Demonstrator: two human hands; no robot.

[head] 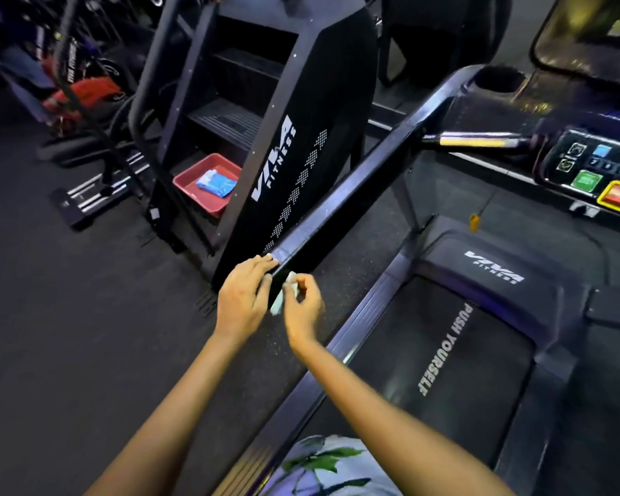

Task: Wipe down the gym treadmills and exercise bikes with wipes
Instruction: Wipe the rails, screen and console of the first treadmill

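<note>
Gym floor, treadmill handrail: left hand rests straight-fingered on rail end; right hand pinches crumpled wipe just beside. Step: wiping rail; next, likely stroke along it.

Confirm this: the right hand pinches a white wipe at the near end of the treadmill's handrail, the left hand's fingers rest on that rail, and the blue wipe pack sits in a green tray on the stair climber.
One detail is wrong: the tray is red, not green, as the head view shows. The rest stands: the right hand pinches the wipe at the handrail's near end, the left hand rests fingers on it, and the pack sits in the tray.
</note>
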